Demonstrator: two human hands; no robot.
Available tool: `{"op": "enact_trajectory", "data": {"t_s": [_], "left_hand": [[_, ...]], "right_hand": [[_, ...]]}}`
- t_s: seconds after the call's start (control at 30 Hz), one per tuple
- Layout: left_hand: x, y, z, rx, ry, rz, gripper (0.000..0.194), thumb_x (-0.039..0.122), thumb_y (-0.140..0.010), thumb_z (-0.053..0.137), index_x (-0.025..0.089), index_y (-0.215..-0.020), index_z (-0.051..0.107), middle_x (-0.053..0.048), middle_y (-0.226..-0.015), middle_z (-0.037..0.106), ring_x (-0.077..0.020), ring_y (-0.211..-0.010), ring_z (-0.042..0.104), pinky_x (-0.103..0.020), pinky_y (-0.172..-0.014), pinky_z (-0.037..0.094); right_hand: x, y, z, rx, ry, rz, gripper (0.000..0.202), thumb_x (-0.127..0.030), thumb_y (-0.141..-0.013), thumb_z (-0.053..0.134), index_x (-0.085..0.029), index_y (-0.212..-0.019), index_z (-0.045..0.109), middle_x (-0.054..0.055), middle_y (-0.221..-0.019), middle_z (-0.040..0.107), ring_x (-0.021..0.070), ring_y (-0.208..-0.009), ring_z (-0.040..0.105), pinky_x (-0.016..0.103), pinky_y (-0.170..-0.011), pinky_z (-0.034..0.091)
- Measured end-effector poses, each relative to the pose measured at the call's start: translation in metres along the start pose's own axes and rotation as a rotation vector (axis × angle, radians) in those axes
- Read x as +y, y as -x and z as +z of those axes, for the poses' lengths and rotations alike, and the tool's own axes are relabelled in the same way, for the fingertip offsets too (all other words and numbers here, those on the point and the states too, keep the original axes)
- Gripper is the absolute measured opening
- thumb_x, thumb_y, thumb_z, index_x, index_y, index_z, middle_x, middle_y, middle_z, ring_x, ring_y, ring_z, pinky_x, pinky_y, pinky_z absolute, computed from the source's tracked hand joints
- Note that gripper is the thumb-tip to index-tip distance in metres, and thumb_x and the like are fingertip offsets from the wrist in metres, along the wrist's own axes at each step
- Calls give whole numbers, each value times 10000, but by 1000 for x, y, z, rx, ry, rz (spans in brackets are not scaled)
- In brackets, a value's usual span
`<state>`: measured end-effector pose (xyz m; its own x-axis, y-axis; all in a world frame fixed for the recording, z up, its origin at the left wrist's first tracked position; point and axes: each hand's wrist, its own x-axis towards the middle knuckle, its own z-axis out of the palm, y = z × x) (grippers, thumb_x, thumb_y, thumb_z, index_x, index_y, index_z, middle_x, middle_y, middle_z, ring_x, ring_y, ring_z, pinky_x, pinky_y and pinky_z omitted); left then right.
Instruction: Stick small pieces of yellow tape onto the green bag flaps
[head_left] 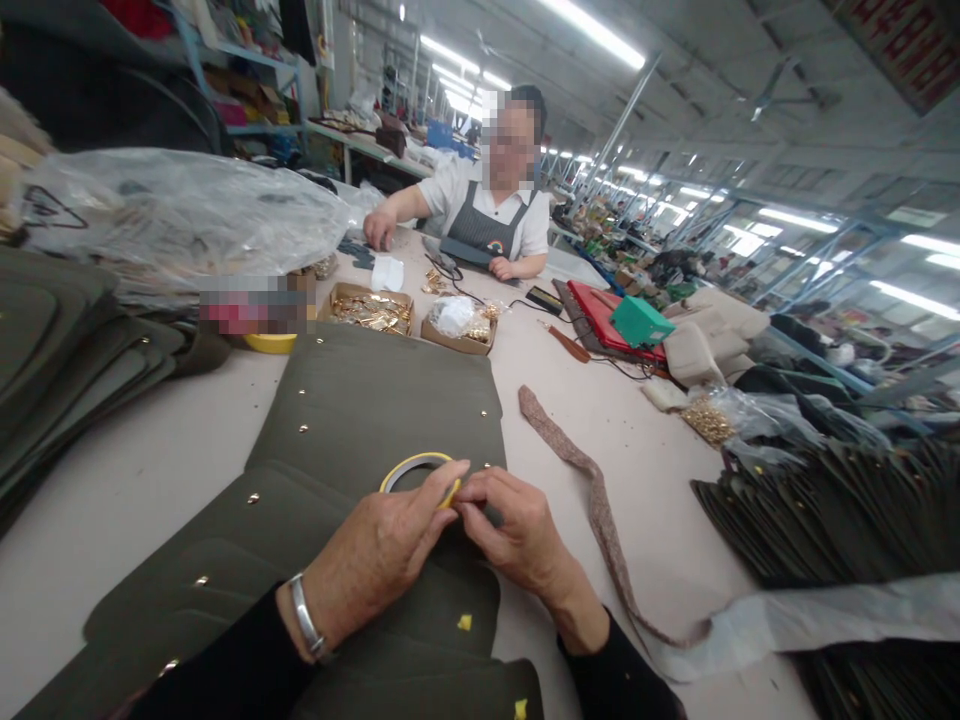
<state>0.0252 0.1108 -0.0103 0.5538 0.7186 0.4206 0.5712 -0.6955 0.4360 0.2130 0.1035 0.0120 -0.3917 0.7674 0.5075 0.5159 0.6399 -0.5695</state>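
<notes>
My left hand (382, 545) is closed on a roll of yellow tape (415, 464), thumb and fingers pinching its ring. Against it, my right hand (514, 525) has thumb and forefinger pinched together at the tape's edge; whatever sits between those fingertips is too small to make out. Both hands hover over dark olive panels (382, 385) that overlap on the table and carry small gold studs. Little yellow tape pieces (465, 622) stick to the nearer panels, below my right hand.
Across the table (555, 440) sits a co-worker (487, 215). Ahead stand boxes of gold hardware (371, 312). A brown strap (577, 460) lies to the right, beside stacked dark panels (832, 510). More panels (67, 340) are piled at left near a plastic bag (187, 215).
</notes>
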Motion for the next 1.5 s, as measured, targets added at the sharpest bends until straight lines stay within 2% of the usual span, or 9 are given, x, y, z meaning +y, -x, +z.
{"op": "enact_trajectory", "data": {"t_s": [0.33,0.47,0.6,0.73,0.87,0.93,1.03,1.2,1.5], "left_hand": [[9,-6,-6,-72,-11,-86,142,229,-975,381,222,-941,518,17,-777,639,-163,-667,642,-265,-561,424],[10,-6,-4,-49,-42,-81,183,168,-957,382,209,-848,522,12,-730,577,-150,-647,590,-258,-580,405],[8,-7,-2,86,-52,-11,203,144,-948,382,200,-818,527,15,-690,544,-143,-621,553,-258,-571,389],[9,-7,-3,167,-22,36,172,129,-941,408,194,-869,550,15,-700,557,-134,-635,551,-244,-594,409],[18,-4,-4,214,14,98,168,133,-950,401,186,-897,551,6,-728,581,-130,-670,558,-238,-633,433],[22,-4,-3,153,-7,76,175,154,-956,398,189,-870,545,8,-714,573,-132,-656,546,-244,-624,432],[24,-6,1,-58,-103,-35,141,149,-939,439,198,-858,543,2,-760,592,-149,-690,548,-261,-627,437],[26,-13,-1,-350,-181,-161,162,77,-903,456,200,-921,560,-25,-917,622,-194,-828,558,-308,-688,484],[29,-13,-3,-366,-186,-151,211,33,-884,424,191,-901,563,-50,-912,604,-207,-810,544,-338,-715,492]], "right_hand": [[2,6,12,145,265,-35,152,-116,-824,484,-185,-750,596,6,-623,590,130,-572,552,242,-566,436],[-5,5,12,139,100,227,115,-142,-785,532,-177,-727,625,3,-624,613,117,-550,564,223,-540,443],[-17,-2,11,143,-238,593,95,-194,-769,567,-170,-687,607,-31,-553,588,92,-460,547,185,-449,424],[-21,-7,13,161,-403,735,80,-216,-736,592,-160,-680,604,-44,-517,576,91,-430,558,178,-430,435],[4,-4,9,262,-441,851,145,-288,-731,626,-149,-691,611,-41,-488,575,94,-396,555,181,-406,425],[23,-1,1,287,-470,908,218,-355,-725,662,-139,-720,628,-32,-507,591,94,-398,560,182,-406,426],[45,3,-9,226,-466,931,299,-415,-707,702,-125,-766,662,-8,-573,627,86,-429,560,186,-435,442],[52,5,-8,102,-312,885,273,-407,-758,652,-135,-766,678,-13,-584,604,87,-455,531,195,-455,438],[47,-6,3,24,202,604,164,-236,-802,552,-179,-720,683,20,-675,693,150,-598,607,258,-603,441]]}}
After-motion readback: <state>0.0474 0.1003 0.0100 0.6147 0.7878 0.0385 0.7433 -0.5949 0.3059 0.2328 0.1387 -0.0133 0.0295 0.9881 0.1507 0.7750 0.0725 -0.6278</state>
